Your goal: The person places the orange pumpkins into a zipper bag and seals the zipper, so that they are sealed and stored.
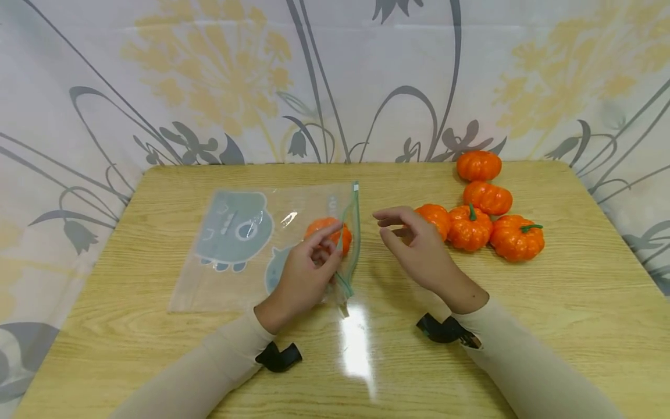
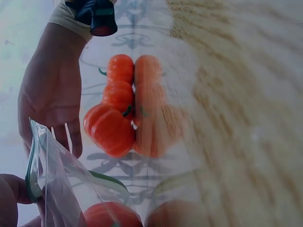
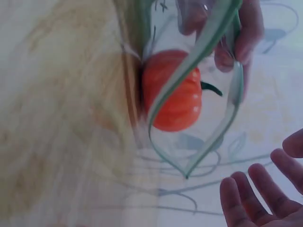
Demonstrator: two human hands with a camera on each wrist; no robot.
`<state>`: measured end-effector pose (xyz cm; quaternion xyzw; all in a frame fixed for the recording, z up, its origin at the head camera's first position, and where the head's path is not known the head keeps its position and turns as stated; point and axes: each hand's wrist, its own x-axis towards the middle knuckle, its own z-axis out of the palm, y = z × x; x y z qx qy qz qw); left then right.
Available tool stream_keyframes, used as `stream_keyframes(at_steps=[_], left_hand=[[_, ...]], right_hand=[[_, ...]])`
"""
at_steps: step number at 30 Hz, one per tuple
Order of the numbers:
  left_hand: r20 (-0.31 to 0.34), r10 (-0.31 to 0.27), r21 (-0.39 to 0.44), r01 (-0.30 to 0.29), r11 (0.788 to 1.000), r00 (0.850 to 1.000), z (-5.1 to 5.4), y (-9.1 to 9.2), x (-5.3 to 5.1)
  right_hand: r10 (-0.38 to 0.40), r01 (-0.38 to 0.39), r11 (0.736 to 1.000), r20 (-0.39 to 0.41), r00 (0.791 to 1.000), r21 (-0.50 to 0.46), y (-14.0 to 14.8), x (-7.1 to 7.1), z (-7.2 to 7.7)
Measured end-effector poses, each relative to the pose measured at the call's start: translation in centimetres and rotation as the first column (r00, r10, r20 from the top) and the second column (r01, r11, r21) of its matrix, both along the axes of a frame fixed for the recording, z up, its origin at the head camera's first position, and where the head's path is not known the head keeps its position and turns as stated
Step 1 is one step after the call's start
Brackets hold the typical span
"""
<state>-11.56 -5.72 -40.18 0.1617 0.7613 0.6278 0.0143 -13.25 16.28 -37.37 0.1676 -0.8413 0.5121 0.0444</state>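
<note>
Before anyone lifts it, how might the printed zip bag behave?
The printed zip bag would probably flop: its thin film lies nearly flat beyond the orange pumpkin inside. Its gaping mouth might spill the pumpkin if tipped.

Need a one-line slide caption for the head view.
Left hand holding a clear zip bag with one pumpkin inside; right hand near five more pumpkins.

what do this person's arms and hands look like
Long, plain cream sleeves, each with a small, curved black device at its end. The left hand and right hand are bare, with no gloves visible.
</note>
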Motion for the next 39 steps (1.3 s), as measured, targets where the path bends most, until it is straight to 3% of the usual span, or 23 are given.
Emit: stream_keyframes(at_steps=[6,12,21,26,33,39], left_hand=[[-0.004,-0.002,0.013,0.002,1.0,1.0,-0.2,0.0,0.0],[0.008,-0.008,0.004,0.008,1.0,1.0,-0.3,0.0,0.0],[0.022,-0.02,0.003,0.02,1.0,1.0,-0.3,-0.1,-0.1],[0.02,-0.041,0.009,0.041,0.999,0.999,-0.3,0.1,-0.2],[0.028,-0.024,-0.002,0.024,1.0,0.999,-0.4,0.0,-0.3],[0.028,-0.027,0.005,0.027,1.0,0.999,-0.3,0.0,-0.3]], right_hand=[[-0.072,0.076,0.997,-0.116,0.991,0.028,1.3,-0.6,0.5],[-0.115,0.128,0.989,-0.158,0.981,0.071,2.4,-1.3,0.7],[-0.113,0.154,0.973,-0.23,0.967,0.173,3.3,-2.0,0.5],[-0.112,0.162,0.957,-0.209,0.971,0.242,3.6,-2.1,0.5],[-0.096,0.143,0.939,-0.161,0.982,0.314,4.0,-2.3,0.9],[-0.095,0.122,0.916,-0.088,0.992,0.382,4.5,-2.4,1.4]])
